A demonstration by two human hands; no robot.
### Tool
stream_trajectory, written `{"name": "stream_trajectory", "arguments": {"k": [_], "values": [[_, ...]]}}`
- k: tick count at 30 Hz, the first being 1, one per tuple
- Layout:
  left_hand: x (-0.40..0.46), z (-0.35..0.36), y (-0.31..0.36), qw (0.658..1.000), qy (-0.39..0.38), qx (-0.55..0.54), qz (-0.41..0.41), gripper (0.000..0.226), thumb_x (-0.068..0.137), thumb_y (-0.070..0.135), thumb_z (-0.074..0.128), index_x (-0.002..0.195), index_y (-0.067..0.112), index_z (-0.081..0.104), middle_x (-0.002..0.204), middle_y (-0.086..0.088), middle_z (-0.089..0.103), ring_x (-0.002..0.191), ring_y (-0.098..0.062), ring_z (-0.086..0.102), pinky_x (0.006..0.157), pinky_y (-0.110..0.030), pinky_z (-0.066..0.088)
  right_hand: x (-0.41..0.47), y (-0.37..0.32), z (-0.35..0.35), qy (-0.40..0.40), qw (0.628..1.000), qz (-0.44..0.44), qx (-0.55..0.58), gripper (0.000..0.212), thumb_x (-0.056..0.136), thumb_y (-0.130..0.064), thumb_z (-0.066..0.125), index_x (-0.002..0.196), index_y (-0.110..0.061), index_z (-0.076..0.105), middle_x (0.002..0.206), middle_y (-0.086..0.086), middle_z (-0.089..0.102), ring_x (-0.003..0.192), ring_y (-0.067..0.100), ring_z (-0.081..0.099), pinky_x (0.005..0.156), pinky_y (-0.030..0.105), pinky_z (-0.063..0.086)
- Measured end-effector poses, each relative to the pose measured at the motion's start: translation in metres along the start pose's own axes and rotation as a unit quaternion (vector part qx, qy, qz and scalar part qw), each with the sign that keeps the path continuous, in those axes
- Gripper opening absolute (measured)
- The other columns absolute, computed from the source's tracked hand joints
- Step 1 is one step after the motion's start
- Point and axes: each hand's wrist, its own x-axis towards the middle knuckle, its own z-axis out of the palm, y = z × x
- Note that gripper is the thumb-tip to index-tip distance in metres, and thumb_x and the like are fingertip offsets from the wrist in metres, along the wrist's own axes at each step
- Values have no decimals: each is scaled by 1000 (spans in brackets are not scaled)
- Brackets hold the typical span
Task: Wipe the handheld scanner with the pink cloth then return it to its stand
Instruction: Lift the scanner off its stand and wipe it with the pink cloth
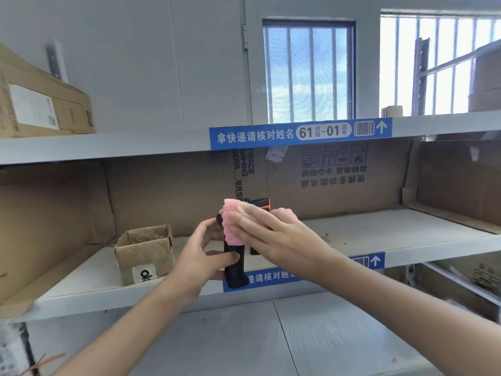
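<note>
cloth (233, 229): fluffy pink fabric | scanner (234, 270): matt black plastic | shelf (379, 234): smooth painted metal | box (145, 253): rough cardboard

Parcel pickup depot, numbered shelf label (300, 133), metal shelving (108, 147), cardboard boxes (145, 253)

Daylight enters through 2 barred windows (309, 70) at the back; the right window (439, 63) is blown out to near white. The room is evenly bright, with soft shade under the upper shelf (108, 147) and no hard shadows. The wide lens bends the shelf edges, most at the frame's sides. The corners are smeared, and the right hand (273, 237) and pink cloth (233, 226) show slight motion blur.
</note>
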Motion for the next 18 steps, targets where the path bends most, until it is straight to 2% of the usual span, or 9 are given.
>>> {"name": "stream_trajectory", "arguments": {"k": [3, 5, 7, 10, 13, 16, 18], "values": [[-1, -6, 3, 1000, -7, -15, -16, 58, 79, -11, 74, 121, 25, 59, 112, -6, 66, 88, -17, 73, 59, -42, 60, -13, 12, 6, -24, 999, -3, 29, 50, 97, 0, 26, 147, -4, 29, 154, 12, 32, 139, 36, 30, 91, 46, 45], [-1, -9, 4, 999, -6, -27, -20, 57, 80, -9, 74, 122, 25, 58, 115, -7, 64, 89, -12, 72, 60, -42, 60, -19, 20, 5, -28, 999, 20, 38, 48, 94, -2, 40, 142, -3, 41, 151, 12, 39, 135, 36, 37, 90, 44, 45], [1, -10, 5, 999, -2, -36, -23, 57, 80, -8, 74, 123, 24, 58, 117, -9, 63, 90, -9, 71, 61, -42, 60, -22, 25, 2, -28, 995, 58, 74, 49, 88, 1, 54, 137, -3, 48, 147, 12, 45, 130, 35, 45, 86, 46, 51], [3, -8, 5, 998, 0, -56, -35, 60, 77, -8, 77, 125, 21, 57, 120, -12, 63, 93, -15, 72, 65, -48, 61, -20, 19, -4, 17, 983, 94, 156, 51, 88, 6, 43, 138, -2, 47, 146, 12, 46, 124, 36, 49, 82, 50, 53], [4, -2, 5, 995, -15, -89, -41, 67, 70, -6, 80, 129, 15, 55, 123, -15, 62, 96, -21, 73, 70, -54, 60, -6, 9, -9, 47, 976, 76, 200, 55, 88, 5, 30, 139, -6, 47, 147, 9, 45, 126, 31, 44, 87, 46, 51], [4, 4, 7, 992, -40, -116, -39, 71, 65, -5, 80, 130, 12, 55, 123, -15, 63, 101, -26, 71, 70, -52, 60, 8, 5, -9, 46, 971, 62, 227, 53, 90, 3, 28, 137, -5, 49, 146, 10, 46, 130, 29, 41, 90, 44, 51], [3, 6, 9, 989, -51, -132, -43, 72, 66, -6, 79, 131, 10, 54, 123, -17, 64, 101, -30, 71, 69, -52, 60, 9, 2, -7, 46, 959, 71, 271, 48, 91, 9, 38, 135, -2, 51, 144, 12, 48, 128, 31, 45, 95, 45, 49]]}}
